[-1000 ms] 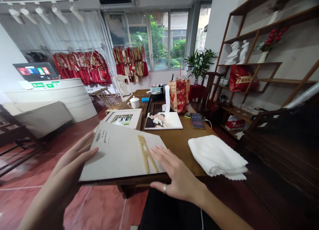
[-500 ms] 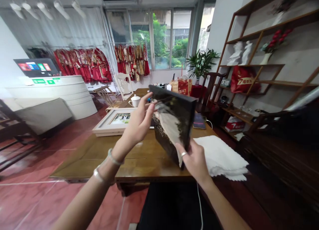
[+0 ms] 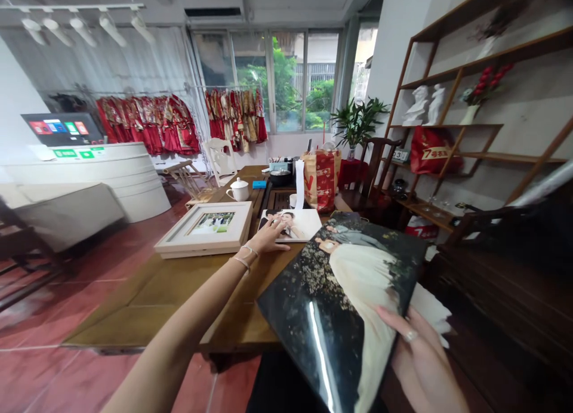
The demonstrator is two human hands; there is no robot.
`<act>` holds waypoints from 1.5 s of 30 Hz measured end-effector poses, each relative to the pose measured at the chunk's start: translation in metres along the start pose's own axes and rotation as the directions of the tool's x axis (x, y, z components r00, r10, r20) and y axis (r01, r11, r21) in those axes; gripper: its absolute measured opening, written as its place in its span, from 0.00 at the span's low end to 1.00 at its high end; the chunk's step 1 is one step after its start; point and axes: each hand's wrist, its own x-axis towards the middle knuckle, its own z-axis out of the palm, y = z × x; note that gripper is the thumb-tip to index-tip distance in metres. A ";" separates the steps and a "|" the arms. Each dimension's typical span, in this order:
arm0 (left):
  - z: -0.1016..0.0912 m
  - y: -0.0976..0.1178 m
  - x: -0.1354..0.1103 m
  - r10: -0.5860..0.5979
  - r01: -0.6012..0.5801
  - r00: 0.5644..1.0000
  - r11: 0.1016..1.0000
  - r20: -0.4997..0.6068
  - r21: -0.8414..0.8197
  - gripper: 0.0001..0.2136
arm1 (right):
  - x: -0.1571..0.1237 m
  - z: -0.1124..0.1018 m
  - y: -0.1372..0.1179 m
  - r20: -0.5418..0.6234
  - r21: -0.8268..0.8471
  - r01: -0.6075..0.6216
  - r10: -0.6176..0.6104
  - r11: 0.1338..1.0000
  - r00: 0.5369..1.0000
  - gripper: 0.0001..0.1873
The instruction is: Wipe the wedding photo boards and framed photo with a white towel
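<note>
My right hand (image 3: pixel 418 347) grips a large glossy photo panel (image 3: pixel 308 293) by its right edge, thumb on the front and the other fingers hidden behind. The panel tilts toward me and shows a pale flowing dress on a dark background. Stretched forward, my left hand (image 3: pixel 266 237) has its fingers out over a smaller light photo panel (image 3: pixel 307 225) that lies on the wooden table (image 3: pixel 179 293). Whether the fingertips touch that panel I cannot tell. Left of this hand lies a white picture frame (image 3: pixel 179 234). A white cloth (image 3: pixel 430 311) shows partly behind the large panel.
A lidded white cup (image 3: pixel 239 189), a small blue box (image 3: pixel 258 185) and a patterned paper bag (image 3: pixel 320 180) stand farther back on the table. Wooden shelves (image 3: pixel 481 153) rise at the right. Red garments (image 3: pixel 147 126) hang by the far wall.
My left hand has let go of the large photo panel and moved forward to the smaller one. My right hand has brought the large panel right and closer, turning its picture toward me.
</note>
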 end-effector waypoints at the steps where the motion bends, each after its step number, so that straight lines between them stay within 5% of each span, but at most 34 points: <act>1: 0.006 -0.002 0.002 0.017 -0.018 1.000 0.999 0.014 0.031 0.30 | -0.002 -0.004 -0.002 -0.025 -0.002 -0.026 0.025 1.000 0.999 0.36; 6: 0.021 -0.009 0.009 0.132 -0.139 0.989 0.982 0.060 0.130 0.22 | -0.006 -0.017 -0.005 -0.056 -0.007 -0.147 0.146 0.989 0.988 0.44; 14: 0.016 -0.024 0.014 0.275 -0.292 0.956 0.924 0.105 0.245 0.22 | -0.011 -0.026 0.004 -0.044 0.007 -0.205 0.205 0.979 0.978 0.46; 23: 0.015 -0.037 0.011 0.519 -0.475 0.851 0.703 0.074 0.529 0.33 | -0.010 -0.006 0.011 -0.047 0.020 -0.169 0.170 0.985 0.984 0.47; 34: 0.008 -0.037 0.013 0.457 -0.451 0.889 0.855 0.042 0.257 0.33 | -0.010 -0.001 0.024 -0.003 0.004 -0.129 0.129 0.992 0.992 0.43; 40: -0.015 -0.042 0.017 0.425 -0.468 0.882 0.845 0.204 0.259 0.34 | -0.015 0.007 0.027 -0.005 0.025 -0.137 0.137 0.990 0.990 0.43; 45: -0.015 -0.034 0.019 0.327 -0.357 0.932 0.900 0.155 0.249 0.30 | -0.013 0.013 0.033 -0.030 0.048 -0.156 0.157 0.987 0.987 0.44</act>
